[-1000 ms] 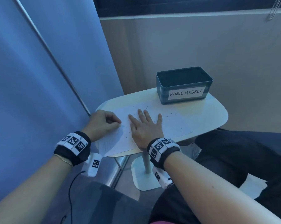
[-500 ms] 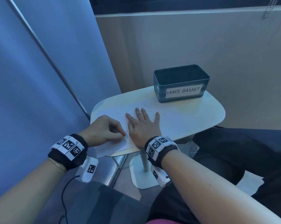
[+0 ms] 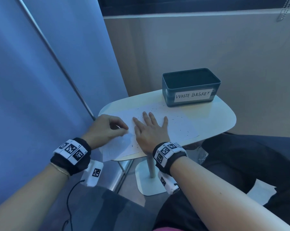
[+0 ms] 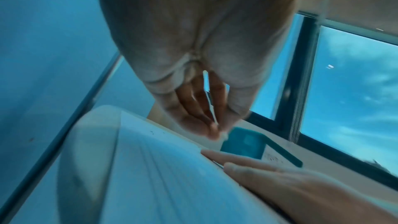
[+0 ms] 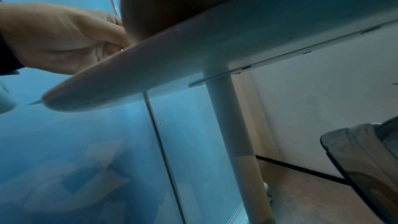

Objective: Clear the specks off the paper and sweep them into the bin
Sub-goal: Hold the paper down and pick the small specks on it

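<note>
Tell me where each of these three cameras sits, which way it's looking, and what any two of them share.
Head: above, looking down at paper, table, waste basket; both forearms show.
Left wrist: under the left hand, facing along the paper toward basket and window.
Right wrist: below the table edge, facing up at its underside and post; left hand visible.
Shared: head and left wrist both show right hand flat on paper.

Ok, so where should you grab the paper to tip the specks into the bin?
Probably the near left corner of the paper, coming from the left. It overhangs the table edge there, already lifted in the left hand. The waste basket sits at the far right, so raising that corner slopes the specks toward it.
</note>
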